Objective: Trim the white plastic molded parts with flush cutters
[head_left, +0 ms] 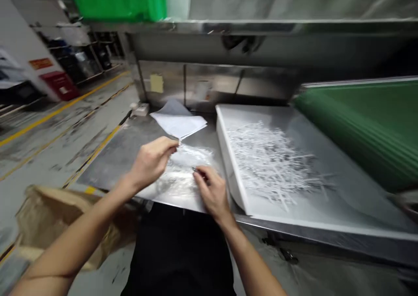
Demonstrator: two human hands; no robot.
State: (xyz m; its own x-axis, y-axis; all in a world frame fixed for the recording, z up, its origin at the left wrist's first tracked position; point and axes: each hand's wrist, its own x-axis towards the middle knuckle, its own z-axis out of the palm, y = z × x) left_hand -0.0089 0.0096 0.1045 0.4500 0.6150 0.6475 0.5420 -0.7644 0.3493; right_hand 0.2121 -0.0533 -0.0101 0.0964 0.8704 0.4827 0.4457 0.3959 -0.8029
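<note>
My left hand is closed in a pinch, its fingertips on the upper edge of a crinkled clear plastic bag that lies on the metal table. My right hand is curled beside the bag's lower right side, thumb and fingers together. Something small and dark shows at its fingertips, too blurred to name. Just beyond the left hand lie white paper sheets. Close to the right hand's right side stands a white tray with a heap of thin white strips in it.
A green conveyor belt slopes down at the right, beside the tray. Overhead, a metal shelf carries a green crate. An open brown paper sack stands left of the metal table, near floor lines.
</note>
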